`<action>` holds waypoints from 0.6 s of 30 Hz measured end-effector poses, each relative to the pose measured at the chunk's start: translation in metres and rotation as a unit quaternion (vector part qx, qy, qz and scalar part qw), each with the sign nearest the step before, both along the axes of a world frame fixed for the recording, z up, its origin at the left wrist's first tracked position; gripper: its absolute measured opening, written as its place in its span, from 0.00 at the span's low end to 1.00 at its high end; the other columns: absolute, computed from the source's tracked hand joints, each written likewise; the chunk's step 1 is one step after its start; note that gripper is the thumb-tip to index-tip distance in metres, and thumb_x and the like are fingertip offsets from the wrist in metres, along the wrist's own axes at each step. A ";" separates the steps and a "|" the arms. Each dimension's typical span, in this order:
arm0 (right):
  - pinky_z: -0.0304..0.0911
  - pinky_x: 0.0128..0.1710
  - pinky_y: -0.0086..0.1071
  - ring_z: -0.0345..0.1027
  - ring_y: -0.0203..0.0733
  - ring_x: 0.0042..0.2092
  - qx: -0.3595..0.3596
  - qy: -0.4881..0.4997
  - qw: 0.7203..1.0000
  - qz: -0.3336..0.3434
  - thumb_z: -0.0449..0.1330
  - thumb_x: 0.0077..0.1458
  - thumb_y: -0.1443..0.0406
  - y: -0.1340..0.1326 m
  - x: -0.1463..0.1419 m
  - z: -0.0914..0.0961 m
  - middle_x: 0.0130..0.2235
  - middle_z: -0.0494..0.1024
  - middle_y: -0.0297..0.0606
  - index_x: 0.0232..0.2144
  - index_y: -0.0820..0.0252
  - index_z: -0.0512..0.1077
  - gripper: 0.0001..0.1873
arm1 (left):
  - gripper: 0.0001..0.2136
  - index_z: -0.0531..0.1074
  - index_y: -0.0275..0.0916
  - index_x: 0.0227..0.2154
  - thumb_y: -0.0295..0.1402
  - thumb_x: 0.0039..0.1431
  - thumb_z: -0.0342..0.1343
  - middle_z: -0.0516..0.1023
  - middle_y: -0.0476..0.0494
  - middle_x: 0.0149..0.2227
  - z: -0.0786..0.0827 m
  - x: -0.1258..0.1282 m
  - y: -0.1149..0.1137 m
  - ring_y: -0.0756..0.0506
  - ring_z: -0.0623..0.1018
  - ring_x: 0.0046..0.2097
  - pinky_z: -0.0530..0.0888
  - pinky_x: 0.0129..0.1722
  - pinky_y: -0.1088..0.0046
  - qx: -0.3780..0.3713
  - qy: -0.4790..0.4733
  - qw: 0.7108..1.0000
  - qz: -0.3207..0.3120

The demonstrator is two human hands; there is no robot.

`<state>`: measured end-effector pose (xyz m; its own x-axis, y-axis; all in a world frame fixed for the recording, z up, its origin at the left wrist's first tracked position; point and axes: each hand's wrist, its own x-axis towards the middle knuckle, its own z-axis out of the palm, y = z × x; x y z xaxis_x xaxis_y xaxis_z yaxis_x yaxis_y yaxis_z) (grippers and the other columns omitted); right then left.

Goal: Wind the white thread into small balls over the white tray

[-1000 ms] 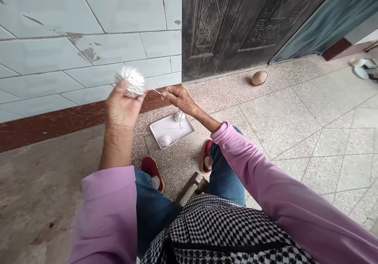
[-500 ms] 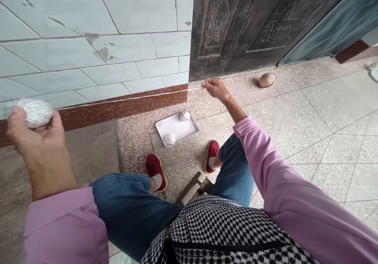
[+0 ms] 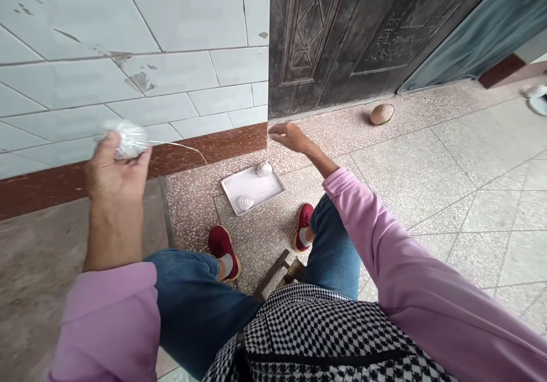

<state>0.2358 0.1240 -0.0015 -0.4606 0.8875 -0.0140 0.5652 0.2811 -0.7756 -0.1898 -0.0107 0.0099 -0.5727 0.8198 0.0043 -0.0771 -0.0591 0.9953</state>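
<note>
My left hand (image 3: 117, 168) is raised near the tiled wall, its fingers curled round a ball of white yarn (image 3: 131, 140). From the ball a slack strand (image 3: 182, 146) runs right and bends downward, then fades against the floor. My right hand (image 3: 290, 136) is by the wall corner, thumb and fingers pinched together; the bit of yarn at its fingertips is hard to make out. Below, between the hands, a white tray (image 3: 256, 187) lies on the floor with two smaller white yarn balls, one near (image 3: 245, 202) and one far (image 3: 264, 169).
The tiled wall (image 3: 179, 23) and a dark carved door (image 3: 325, 40) stand in front. A round tan object (image 3: 382, 114) lies by the doorstep. Red shoes (image 3: 222, 248) flank the tray, and part of a wooden stool (image 3: 273, 274) shows between the legs.
My left hand has moved right with the yarn ball, and my right hand a little left. The strand, stretched taut between them before, now sags.
</note>
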 end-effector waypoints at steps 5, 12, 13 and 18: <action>0.80 0.73 0.45 0.87 0.51 0.65 -0.048 0.121 0.986 0.104 0.75 0.84 0.68 -0.022 -0.072 -0.001 0.67 0.94 0.49 0.60 0.62 0.92 0.08 | 0.38 0.71 0.46 0.44 0.51 0.43 0.93 0.89 0.43 0.59 -0.012 0.066 0.028 0.29 0.74 0.78 0.81 0.72 0.46 0.079 -0.128 0.987 -0.054; 0.71 0.63 0.36 0.80 0.46 0.52 -0.047 0.162 0.981 0.098 0.70 0.89 0.68 -0.052 -0.110 0.004 0.46 0.90 0.37 0.46 0.58 0.82 0.10 | 0.37 0.78 0.47 0.47 0.52 0.43 0.95 0.90 0.39 0.62 -0.007 0.118 0.036 0.27 0.76 0.78 0.83 0.71 0.48 0.089 -0.166 0.974 -0.128; 0.69 0.59 0.36 0.77 0.44 0.47 -0.056 0.166 0.980 0.096 0.67 0.91 0.69 -0.056 -0.110 0.006 0.40 0.85 0.33 0.42 0.57 0.78 0.15 | 0.37 0.78 0.47 0.47 0.51 0.43 0.95 0.90 0.40 0.62 -0.008 0.119 0.036 0.28 0.77 0.78 0.83 0.71 0.49 0.091 -0.169 0.973 -0.128; 0.62 0.51 0.36 0.68 0.44 0.41 -0.077 0.166 0.975 0.130 0.69 0.87 0.71 -0.080 -0.108 0.014 0.34 0.74 0.29 0.36 0.57 0.75 0.20 | 0.36 0.76 0.47 0.47 0.51 0.46 0.94 0.91 0.45 0.54 -0.022 0.114 0.040 0.33 0.84 0.68 0.84 0.61 0.54 0.058 -0.129 0.982 -0.127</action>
<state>0.1277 0.0441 0.0126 -0.6719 0.7390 0.0500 0.2015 0.2474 -0.9477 -0.0761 0.0289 -0.0121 -0.3439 0.9389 -0.0124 -0.3527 -0.1169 0.9284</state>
